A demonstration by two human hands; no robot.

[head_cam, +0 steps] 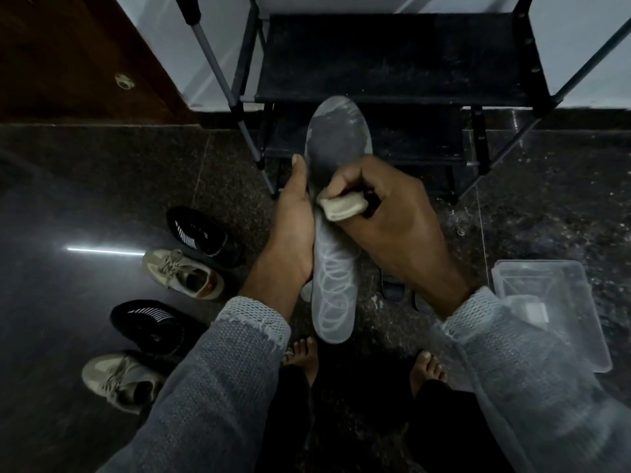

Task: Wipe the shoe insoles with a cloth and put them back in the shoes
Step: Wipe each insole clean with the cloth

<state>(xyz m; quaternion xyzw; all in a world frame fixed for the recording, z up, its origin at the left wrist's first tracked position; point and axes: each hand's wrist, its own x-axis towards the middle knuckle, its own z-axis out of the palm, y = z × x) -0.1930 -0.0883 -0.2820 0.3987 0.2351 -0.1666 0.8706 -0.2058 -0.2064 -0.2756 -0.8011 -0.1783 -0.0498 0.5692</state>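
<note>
Near the bare feet, the grey insole (333, 268) is standing lengthwise above the floor (102, 199). The left hand (293, 227) is gripping its left edge, while the right hand (386, 213) is clenching a folded cloth (341, 208) against its middle. Two shoe pairs are sitting left; a black shoe rack (399, 63) is standing far.
</note>
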